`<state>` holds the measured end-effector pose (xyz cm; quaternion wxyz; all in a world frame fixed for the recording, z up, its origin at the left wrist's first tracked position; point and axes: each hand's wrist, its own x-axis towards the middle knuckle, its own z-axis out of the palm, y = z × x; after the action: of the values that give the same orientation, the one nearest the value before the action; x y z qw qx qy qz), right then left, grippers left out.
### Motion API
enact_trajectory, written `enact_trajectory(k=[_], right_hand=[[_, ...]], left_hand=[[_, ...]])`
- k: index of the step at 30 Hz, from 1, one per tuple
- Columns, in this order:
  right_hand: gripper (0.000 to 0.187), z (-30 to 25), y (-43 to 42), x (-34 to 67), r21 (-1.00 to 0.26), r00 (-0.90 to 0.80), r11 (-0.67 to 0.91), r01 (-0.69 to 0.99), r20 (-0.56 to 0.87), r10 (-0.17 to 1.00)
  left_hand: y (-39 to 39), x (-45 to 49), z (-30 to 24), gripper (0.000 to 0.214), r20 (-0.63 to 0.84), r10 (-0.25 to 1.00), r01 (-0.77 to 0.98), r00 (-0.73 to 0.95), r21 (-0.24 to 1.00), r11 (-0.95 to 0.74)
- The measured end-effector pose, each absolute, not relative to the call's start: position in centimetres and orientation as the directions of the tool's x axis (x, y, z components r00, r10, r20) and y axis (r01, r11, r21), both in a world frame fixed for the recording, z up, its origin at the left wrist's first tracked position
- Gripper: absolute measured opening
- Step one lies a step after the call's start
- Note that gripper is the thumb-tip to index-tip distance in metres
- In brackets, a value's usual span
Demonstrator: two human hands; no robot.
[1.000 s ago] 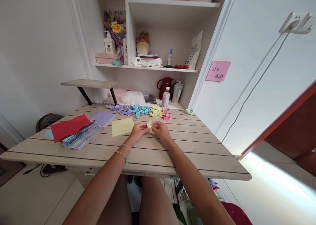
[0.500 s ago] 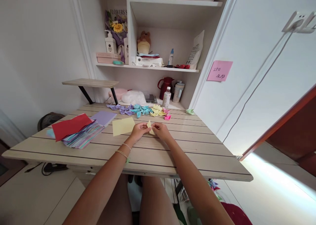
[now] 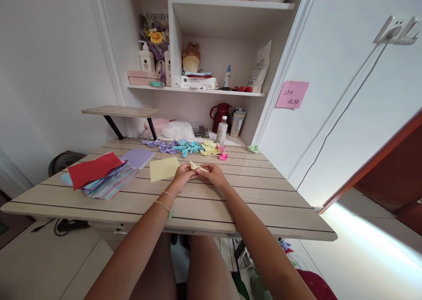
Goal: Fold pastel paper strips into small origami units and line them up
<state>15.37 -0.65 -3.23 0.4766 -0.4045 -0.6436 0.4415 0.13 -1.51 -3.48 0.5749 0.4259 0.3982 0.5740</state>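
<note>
A small folded yellow paper piece (image 3: 197,166) is pinched between my left hand (image 3: 183,175) and my right hand (image 3: 211,173), just above the wooden table (image 3: 204,203). It lies stretched out flat and wide between the fingertips. A flat yellow paper square (image 3: 163,168) rests on the table just left of my left hand. Further left lies a stack of coloured paper sheets (image 3: 108,179) with a red sheet (image 3: 92,169) and a lilac sheet (image 3: 138,157) on top.
A row of folded paper shapes (image 3: 184,146) in purple, blue, yellow and pink lies at the table's far side, with a green one (image 3: 252,149) near the wall. Behind stand a red jug (image 3: 220,115), a bottle (image 3: 222,130) and shelves. A pink note (image 3: 291,94) hangs on the wall.
The yellow piece stood as an upright point between my fingers; now it is pulled out sideways into a flat, wide shape. My hands stayed in place.
</note>
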Motion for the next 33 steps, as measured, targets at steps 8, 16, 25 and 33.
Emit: enact_trajectory(k=[8,16,25,33], right_hand=[[0.043,-3.3,-0.6,15.7,-0.971,-0.204,0.229,0.076,0.209,0.956],[0.033,-3.4,-0.4,15.7,-0.992,-0.234,0.124,-0.020,0.125,0.964],[0.030,-2.9,0.0,16.1,-0.983,-0.180,0.181,-0.038,0.185,0.966],[0.022,-2.7,0.1,16.8,-0.864,-0.232,0.454,0.219,0.406,0.884]], left_hand=[[-1.5,0.0,-3.2,0.037,0.136,0.989,-0.155,0.066,0.980,-0.124],[-1.5,-0.3,-3.3,0.034,0.137,0.987,-0.126,0.085,0.984,-0.126],[-1.3,-0.2,-3.4,0.032,0.103,0.994,-0.221,0.020,0.971,-0.096],[-1.4,-0.1,-3.0,0.036,0.030,0.999,-0.347,0.027,0.938,-0.019]])
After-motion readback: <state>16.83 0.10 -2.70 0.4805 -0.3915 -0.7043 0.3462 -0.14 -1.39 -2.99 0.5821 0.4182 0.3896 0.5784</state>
